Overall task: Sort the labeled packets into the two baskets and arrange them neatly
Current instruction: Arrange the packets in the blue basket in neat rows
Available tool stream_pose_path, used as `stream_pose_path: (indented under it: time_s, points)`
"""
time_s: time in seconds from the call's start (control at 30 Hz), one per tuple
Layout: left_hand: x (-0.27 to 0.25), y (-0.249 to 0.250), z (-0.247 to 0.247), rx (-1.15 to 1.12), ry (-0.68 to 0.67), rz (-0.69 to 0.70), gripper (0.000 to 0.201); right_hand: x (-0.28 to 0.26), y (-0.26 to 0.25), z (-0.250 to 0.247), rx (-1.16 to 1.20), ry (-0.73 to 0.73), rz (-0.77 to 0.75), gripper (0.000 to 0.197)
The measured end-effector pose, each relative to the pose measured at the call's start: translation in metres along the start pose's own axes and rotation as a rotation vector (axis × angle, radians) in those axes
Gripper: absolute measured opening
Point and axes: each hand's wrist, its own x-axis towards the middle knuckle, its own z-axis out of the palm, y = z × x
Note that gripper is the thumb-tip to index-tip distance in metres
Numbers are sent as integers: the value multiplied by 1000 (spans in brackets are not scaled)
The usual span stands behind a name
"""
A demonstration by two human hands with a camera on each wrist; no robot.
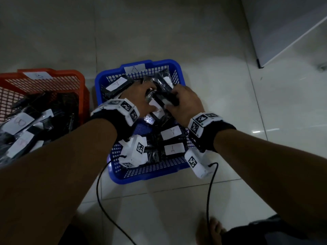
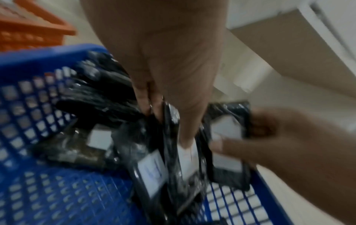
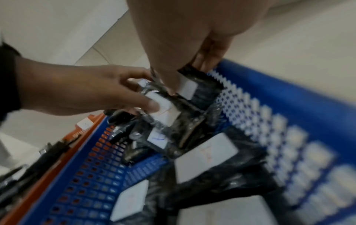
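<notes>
Where hands (image 1: 146, 96) overlap, packet labels (image 1: 156, 107) obscured

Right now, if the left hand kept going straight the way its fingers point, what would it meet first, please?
Probably the black packets just beyond the one the left hand grips, then the far wall of the blue basket; depth is hard to judge here.

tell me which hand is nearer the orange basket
Left. The left hand works in the blue basket on the side next to the orange basket; the right hand is further over, away from it.
</notes>
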Motion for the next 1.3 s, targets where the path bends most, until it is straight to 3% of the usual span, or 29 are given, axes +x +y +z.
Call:
stream_pose_path:
  time_s: [0.13, 0.23, 0.37, 0.47, 0.6, 0.73, 0.9, 1.0, 1.1, 1.2, 1.3]
  points:
    - [-22, -9, -16, 30, -54, 20, 41, -7, 6, -8, 2, -77, -112, 35]
    - [-38, -21, -23, -32, -124, -90, 32, -11, 5, -5, -42, -140, -219, 36]
    - [-55, -26, -32, -85, -388, -261, 41, -12, -1, -3, -12, -238, -278, 34]
    - [-67, -28, -25, -45, -529, -301, 45, -13, -7, -6, -40, -399, -263, 31]
    - [-76, -32, -6, 139, -419, -204, 38, -16, -9, -1, -200, -568, -261, 26]
    - [-75, -17, 9, 253, -432, -210, 25, -23, -6, 2, -323, -704, -245, 21]
    - [-76, -23, 31, 276, -346, -154, 49, -31, 1, 3, -442, -832, -260, 39]
    - [-79, -24, 35, 235, -339, -147, 63, -36, 1, 18, -486, -848, -249, 38]
    - [-82, -27, 38, 268, -346, -127, 63, -37, 3, 19, -456, -839, -239, 38]
    - [-82, -30, 36, 225, -332, -134, 61, -42, 5, 9, -368, -731, -345, 39]
    - [-80, -32, 35, 202, -326, -141, 54, -47, 5, 11, -472, -653, -429, 25]
